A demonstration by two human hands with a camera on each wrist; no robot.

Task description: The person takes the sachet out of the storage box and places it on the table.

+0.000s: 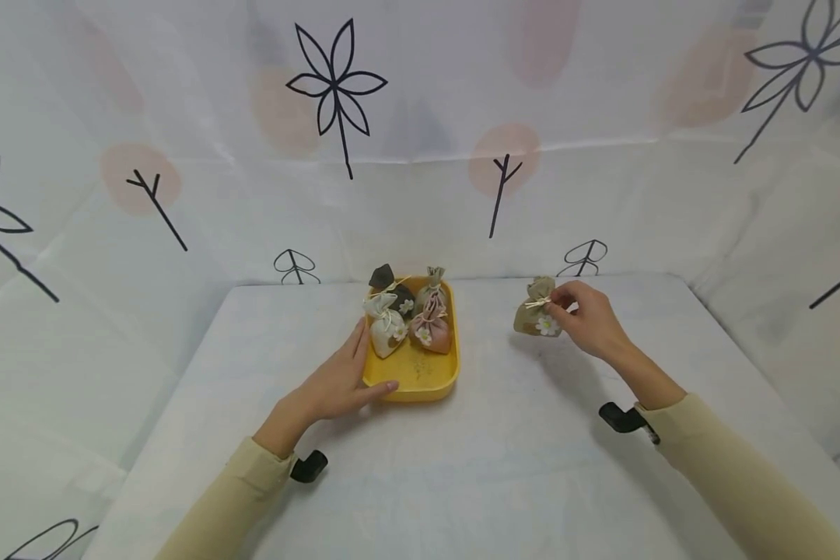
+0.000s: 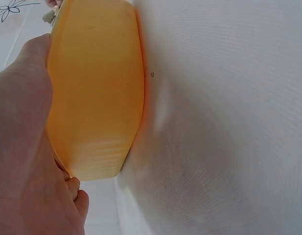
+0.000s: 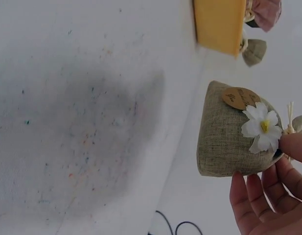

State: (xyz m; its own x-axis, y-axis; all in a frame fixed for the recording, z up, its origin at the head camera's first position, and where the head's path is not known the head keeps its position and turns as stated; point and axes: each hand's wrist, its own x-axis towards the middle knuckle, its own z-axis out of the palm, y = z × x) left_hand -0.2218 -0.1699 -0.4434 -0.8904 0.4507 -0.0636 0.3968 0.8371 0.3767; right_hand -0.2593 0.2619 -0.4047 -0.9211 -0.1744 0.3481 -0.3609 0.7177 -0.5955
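Observation:
My right hand [image 1: 588, 317] pinches a small olive-green drawstring pouch [image 1: 532, 320] near its tied neck. The pouch hangs above the table, right of a yellow tray [image 1: 423, 379]. A white fabric flower [image 3: 262, 128] and an oval brown tag [image 3: 240, 98] decorate its front. At the tray's left side, my left hand [image 1: 341, 379] holds the rim, with the thumb over the front corner and the fingers along the side wall. Inside the tray, toward its back, lie a dark pouch [image 1: 400, 296], a white pouch [image 1: 386, 330], a pink pouch [image 1: 432, 336] and a beige pouch [image 1: 431, 289].
A white cloth covers the table [image 1: 518, 474]. Behind it rises a white curtain [image 1: 420, 210] printed with flowers and twigs. Each sleeve cuff carries a black wrist mount, the left one [image 1: 309, 467] and the right one [image 1: 621, 418] both close over the table.

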